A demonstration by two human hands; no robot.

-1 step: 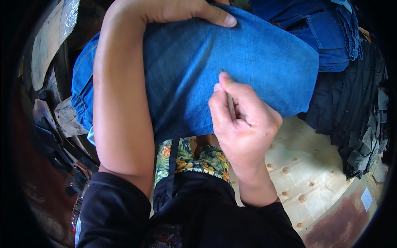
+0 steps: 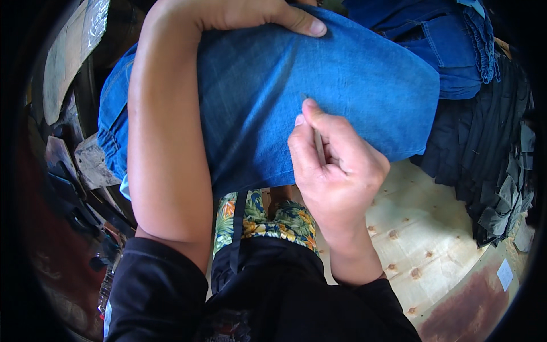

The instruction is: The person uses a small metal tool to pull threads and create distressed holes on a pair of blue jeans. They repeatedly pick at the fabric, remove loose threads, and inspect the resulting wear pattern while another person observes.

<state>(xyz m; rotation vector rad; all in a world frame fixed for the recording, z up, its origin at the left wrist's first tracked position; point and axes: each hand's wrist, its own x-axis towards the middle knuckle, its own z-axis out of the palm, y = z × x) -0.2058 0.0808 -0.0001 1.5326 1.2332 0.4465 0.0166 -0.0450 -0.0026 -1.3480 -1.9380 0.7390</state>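
A blue denim garment (image 2: pixel 376 85) is stretched across in front of me, with a gathered, stitched part at its left end. At its top edge my left hand (image 2: pixel 245 14) holds the cloth, thumb lying on the front; its other fingers are mostly hidden or cut off by the picture edge. My right hand (image 2: pixel 342 154) is closed around a thin, slim-shafted tool (image 2: pixel 319 147), whose kind I cannot make out. The dark tip of that tool pokes out past my thumb and meets the denim near its middle.
More folded blue denim (image 2: pixel 456 51) is piled at the far right, above a stack of dark cloth (image 2: pixel 473 142). A pale knotted wooden board (image 2: pixel 421 239) lies below right. Wooden pieces (image 2: pixel 74 57) and dark clutter stand along the left.
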